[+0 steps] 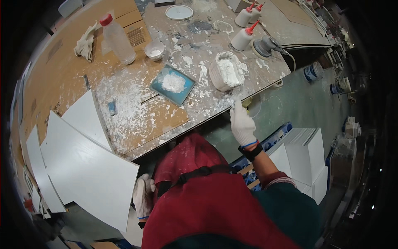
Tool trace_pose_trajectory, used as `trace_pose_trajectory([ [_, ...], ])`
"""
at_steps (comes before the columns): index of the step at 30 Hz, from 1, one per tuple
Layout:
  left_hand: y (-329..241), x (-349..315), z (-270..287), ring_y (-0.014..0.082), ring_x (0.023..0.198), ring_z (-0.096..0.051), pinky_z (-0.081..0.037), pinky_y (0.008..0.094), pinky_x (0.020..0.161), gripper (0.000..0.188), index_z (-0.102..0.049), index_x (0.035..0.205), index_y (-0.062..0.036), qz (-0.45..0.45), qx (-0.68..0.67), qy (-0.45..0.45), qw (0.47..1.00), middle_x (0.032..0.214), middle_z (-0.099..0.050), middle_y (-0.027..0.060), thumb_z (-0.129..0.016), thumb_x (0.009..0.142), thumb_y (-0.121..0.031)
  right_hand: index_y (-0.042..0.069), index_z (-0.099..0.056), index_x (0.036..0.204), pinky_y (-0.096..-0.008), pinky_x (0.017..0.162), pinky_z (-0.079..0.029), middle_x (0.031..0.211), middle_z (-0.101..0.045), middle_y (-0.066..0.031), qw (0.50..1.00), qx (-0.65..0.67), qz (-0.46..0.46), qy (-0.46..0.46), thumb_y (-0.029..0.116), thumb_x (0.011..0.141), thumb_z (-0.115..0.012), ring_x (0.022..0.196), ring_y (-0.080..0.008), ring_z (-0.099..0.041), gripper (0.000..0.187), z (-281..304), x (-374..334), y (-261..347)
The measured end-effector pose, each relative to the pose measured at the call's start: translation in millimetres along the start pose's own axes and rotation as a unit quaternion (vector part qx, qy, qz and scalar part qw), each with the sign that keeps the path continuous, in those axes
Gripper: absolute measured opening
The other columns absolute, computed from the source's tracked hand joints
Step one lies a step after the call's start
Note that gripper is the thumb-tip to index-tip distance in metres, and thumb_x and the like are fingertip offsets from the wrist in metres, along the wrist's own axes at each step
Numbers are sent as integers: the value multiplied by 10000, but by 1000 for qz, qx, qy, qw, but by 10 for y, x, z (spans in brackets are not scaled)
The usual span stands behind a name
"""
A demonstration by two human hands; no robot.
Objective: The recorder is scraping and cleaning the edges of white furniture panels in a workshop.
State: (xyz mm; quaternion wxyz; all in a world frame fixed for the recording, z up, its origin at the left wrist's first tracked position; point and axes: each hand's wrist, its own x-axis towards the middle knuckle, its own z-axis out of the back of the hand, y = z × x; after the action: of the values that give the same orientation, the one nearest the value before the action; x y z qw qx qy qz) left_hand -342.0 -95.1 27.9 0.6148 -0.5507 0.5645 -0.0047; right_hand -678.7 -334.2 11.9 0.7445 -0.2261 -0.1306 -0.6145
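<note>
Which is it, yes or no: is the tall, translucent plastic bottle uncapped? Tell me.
No, a round red cap sits on top of the tall, translucent plastic bottle.

my apron [199, 207] was deep red, broad over the chest, and its lower cloth was sprinkled with small pale specks. a black strap [219, 169] crossed it at the waist, with a dark buckle [203, 170] near the middle. the sleeve [286, 211] of my right arm was dark green, and its end showed a reddish cuff [275, 177] with a whitish, striped-looking edge. on my right hand [242, 123] and my left hand [143, 193] i wore off-white knitted gloves, their hems edged in blue. a black band [251, 152], thick and strap-like, circled my right wrist; something black also showed at my left wrist, too small to make out.
</note>
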Motion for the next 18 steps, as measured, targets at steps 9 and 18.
trace_pose_trajectory([
  [9,52,19,35,173,738,-596,-488,275,689,407,-548,1297,39,-13,-40,-37,998,953,-665,147,-531,1048,-283,70,-609,977,-188,409,-341,662,-534,49,426,807,-337,232,442,1055,-477,495,-23,-453,402,149,424,-293],
  [18,125,-61,88,201,817,-560,-490,332,774,519,-449,1402,10,-52,-159,0,986,1056,-638,140,-574,1020,-318,81,-588,967,-234,382,-312,576,-499,16,597,661,-326,316,368,1034,-486,411,-80,-425,312,535,260,-255],
])
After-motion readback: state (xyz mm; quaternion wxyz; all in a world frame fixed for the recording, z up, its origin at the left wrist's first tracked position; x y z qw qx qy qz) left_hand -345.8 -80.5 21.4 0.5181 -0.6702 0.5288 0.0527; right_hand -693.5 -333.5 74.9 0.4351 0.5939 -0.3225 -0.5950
